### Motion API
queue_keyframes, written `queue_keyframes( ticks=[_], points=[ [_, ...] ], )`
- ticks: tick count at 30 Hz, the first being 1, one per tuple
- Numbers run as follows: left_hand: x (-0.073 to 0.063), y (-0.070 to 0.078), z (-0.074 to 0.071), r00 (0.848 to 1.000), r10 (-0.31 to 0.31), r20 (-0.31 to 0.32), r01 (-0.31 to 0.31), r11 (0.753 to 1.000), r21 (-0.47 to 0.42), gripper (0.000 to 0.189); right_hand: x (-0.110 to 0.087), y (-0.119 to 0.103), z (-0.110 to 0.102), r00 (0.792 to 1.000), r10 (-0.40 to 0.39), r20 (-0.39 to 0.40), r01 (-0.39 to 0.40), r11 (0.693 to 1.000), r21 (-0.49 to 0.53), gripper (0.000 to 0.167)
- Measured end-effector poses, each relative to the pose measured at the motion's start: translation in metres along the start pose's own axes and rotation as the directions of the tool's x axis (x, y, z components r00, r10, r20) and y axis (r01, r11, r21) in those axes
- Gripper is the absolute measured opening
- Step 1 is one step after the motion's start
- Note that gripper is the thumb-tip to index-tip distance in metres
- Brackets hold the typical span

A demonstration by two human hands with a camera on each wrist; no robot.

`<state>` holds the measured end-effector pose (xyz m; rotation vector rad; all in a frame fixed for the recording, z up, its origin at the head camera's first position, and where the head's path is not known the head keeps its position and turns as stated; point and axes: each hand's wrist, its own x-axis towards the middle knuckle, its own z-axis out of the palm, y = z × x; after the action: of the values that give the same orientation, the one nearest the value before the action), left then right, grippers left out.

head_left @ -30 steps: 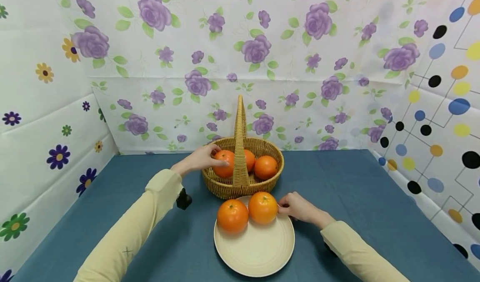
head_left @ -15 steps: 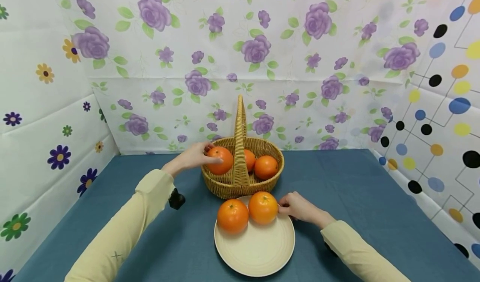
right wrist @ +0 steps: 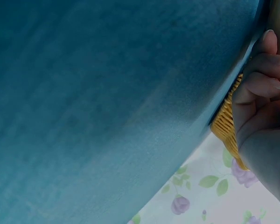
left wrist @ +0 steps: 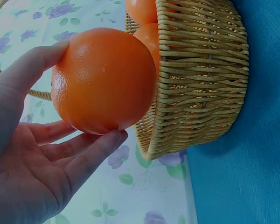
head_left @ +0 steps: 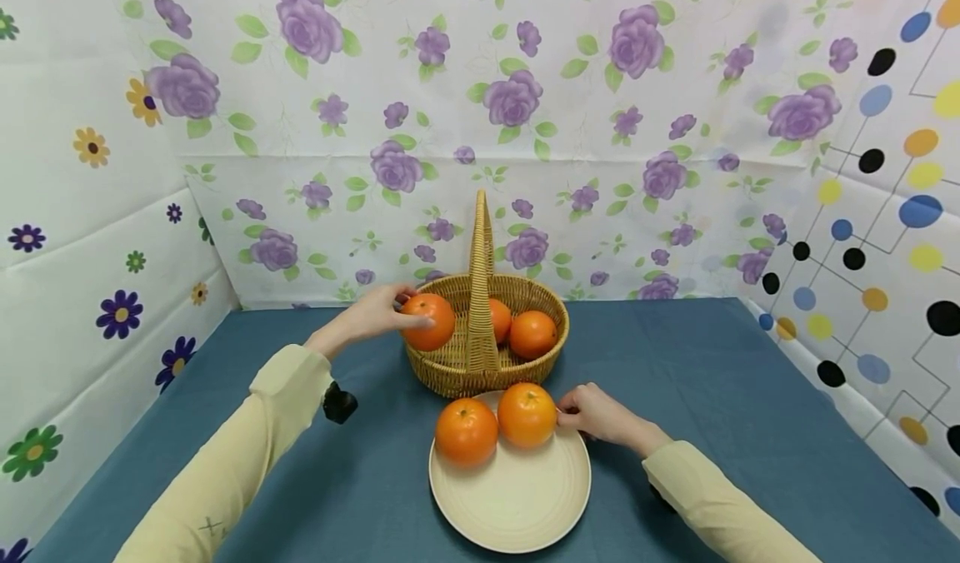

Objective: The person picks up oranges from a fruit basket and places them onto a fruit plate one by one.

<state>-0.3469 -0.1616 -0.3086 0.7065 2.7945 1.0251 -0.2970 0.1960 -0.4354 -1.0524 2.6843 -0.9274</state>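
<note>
My left hand (head_left: 369, 313) grips a smooth reddish orange (left wrist: 105, 81) between thumb and fingers. In the head view this orange hangs over the left rim of the wicker basket (head_left: 453, 380). Two more oranges lie inside the basket, one (head_left: 532, 335) on the right and one (head_left: 500, 321) partly behind the tall handle. In front stands a cream plate (head_left: 510, 505) with two large oranges, a left one (head_left: 466, 432) and a right one (head_left: 527, 415). My right hand (head_left: 600, 413) pinches the plate's right rim with curled fingers, close beside the right orange.
A blue cloth (head_left: 675, 363) covers the table. Floral sheets (head_left: 450, 113) hang behind it, and patterned cloths rise on both sides. The basket's arched handle (head_left: 480, 271) stands upright between the held orange and the others.
My left hand has lifted its orange slightly and carried it leftward from inside the basket to the left rim. The right hand, plate and other oranges have stayed put.
</note>
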Motion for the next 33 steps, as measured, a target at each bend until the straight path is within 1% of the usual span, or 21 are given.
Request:
queue_keyframes(
  ticks=[8, 10, 15, 24, 33],
  points=[
    [-0.010, 0.004, -0.003, 0.999, 0.027, -0.018, -0.027, 1.000, 0.005, 0.061, -0.001, -0.001, 0.000, 1.000, 0.003, 0.003, -0.003, 1.000, 0.005, 0.026],
    [-0.013, 0.005, -0.004, 0.999, 0.025, -0.022, -0.026, 1.000, -0.003, 0.060, -0.001, -0.002, 0.000, 1.000, 0.006, 0.005, -0.006, 1.000, 0.008, 0.026],
    [-0.018, 0.007, -0.005, 0.999, 0.044, -0.022, -0.044, 0.998, -0.032, 0.059, 0.000, -0.001, -0.001, 1.000, 0.014, 0.007, -0.014, 1.000, 0.012, 0.026],
    [-0.026, 0.010, -0.005, 0.995, 0.095, -0.029, -0.095, 0.995, -0.031, 0.058, 0.000, 0.000, 0.000, 1.000, 0.017, 0.007, -0.017, 1.000, 0.010, 0.026],
    [-0.035, 0.015, -0.006, 0.996, 0.091, -0.017, -0.091, 0.995, -0.033, 0.059, 0.000, 0.002, 0.001, 1.000, 0.023, 0.008, -0.023, 1.000, 0.011, 0.025]
  ],
)
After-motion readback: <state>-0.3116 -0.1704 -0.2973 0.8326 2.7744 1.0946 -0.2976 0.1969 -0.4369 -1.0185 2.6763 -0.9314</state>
